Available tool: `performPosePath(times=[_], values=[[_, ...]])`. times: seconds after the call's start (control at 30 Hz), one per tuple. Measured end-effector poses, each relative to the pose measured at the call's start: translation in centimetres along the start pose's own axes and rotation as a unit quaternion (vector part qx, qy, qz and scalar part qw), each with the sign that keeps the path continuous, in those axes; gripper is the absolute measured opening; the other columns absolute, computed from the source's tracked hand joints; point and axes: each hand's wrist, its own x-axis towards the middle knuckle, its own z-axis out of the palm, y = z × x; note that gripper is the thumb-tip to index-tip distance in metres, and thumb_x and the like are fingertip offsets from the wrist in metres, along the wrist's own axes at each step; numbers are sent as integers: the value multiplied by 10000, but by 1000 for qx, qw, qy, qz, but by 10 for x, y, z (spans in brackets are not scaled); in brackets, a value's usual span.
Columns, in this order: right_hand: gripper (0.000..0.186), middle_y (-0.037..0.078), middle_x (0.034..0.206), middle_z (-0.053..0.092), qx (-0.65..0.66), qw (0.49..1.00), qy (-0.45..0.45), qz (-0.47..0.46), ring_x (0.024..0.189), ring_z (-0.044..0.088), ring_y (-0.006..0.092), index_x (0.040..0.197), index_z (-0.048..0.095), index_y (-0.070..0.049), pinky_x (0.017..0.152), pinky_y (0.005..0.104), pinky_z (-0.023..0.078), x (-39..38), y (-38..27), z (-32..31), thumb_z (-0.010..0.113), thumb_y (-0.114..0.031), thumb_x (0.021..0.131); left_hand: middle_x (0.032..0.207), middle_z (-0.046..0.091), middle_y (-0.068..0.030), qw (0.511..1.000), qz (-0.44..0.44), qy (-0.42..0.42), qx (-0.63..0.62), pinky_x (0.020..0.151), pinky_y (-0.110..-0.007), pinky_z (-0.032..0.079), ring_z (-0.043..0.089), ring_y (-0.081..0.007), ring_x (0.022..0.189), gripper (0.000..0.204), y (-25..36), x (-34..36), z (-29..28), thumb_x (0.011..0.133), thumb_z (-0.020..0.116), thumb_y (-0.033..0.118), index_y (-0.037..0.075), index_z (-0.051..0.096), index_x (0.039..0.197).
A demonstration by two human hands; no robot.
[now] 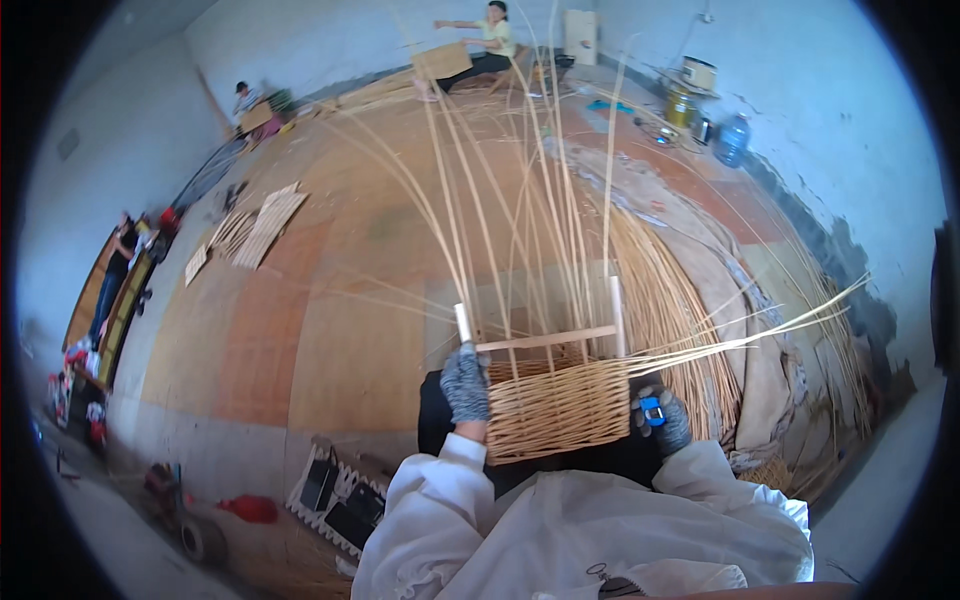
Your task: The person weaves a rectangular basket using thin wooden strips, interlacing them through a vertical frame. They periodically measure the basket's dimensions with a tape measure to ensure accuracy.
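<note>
A partly woven wicker basket (pixel 560 405) rests on my lap, with long pale willow rods (pixel 560 220) rising from it and fanning out away from me. A wooden crossbar (pixel 545 338) runs between two upright wooden posts at its corners. My left hand (pixel 465 385), in a grey knit glove, is closed around the basket's left corner, just below the left post (pixel 462 322). My right hand (pixel 672 418), also gloved, is beside the basket's right side, fingers curled about a small blue object (pixel 652 410) whose kind I cannot make out. Bundled rods (pixel 740 345) stick out rightward above that hand.
Loose willow rods (pixel 665 300) lie on the floor at right, beside a crumpled cloth (pixel 765 350). Woven panels (pixel 268 228) lie at far left. A red bottle (pixel 250 508) and a tape roll (pixel 203 540) are at near left. Other people (pixel 495 35) are farther off. A water jug (pixel 733 140) stands by the right wall.
</note>
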Motion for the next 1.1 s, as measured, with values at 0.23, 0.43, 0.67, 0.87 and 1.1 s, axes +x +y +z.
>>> performPosePath(times=[0.23, 0.43, 0.67, 0.87, 1.1], values=[[490, 71, 747, 590, -125, 990, 44, -46, 511, 538, 116, 966, 522, -35, 375, 189, 403, 2, 6, 12, 500, -502, 819, 577, 498, 7, 999, -8, -3, 47, 434, -230, 366, 449, -72, 482, 225, -9, 5, -4, 892, 486, 241, 47, 573, 818], [471, 53, 622, 557, -96, 993, 60, -33, 425, 491, 102, 960, 515, -41, 350, 187, 370, 7, 8, 15, 521, -488, 810, 650, 534, 2, 993, 84, -3, 83, 440, -203, 362, 444, -58, 502, 250, -25, 11, -8, 894, 491, 263, 35, 593, 892], [497, 42, 569, 536, -93, 993, 54, -46, 368, 462, 106, 980, 507, -21, 313, 182, 345, 11, 13, 19, 538, -484, 803, 616, 541, -39, 999, -15, -10, 30, 505, -267, 404, 486, -120, 533, 268, -7, 2, -8, 881, 499, 274, 20, 583, 863], [571, 48, 632, 564, -212, 972, 89, -49, 439, 498, 90, 976, 506, -2, 346, 177, 367, 7, 6, 25, 517, -543, 794, 601, 526, 3, 996, -58, -38, 65, 452, -218, 367, 440, -61, 490, 250, -1, 5, -7, 866, 542, 268, 22, 577, 841], [613, 59, 710, 588, -211, 971, 86, -75, 492, 526, 98, 971, 517, 16, 359, 176, 374, 2, 3, 25, 516, -566, 780, 579, 512, 35, 997, -77, -19, 7, 393, -175, 330, 407, -23, 442, 193, -6, 6, -4, 864, 562, 210, 79, 532, 726]])
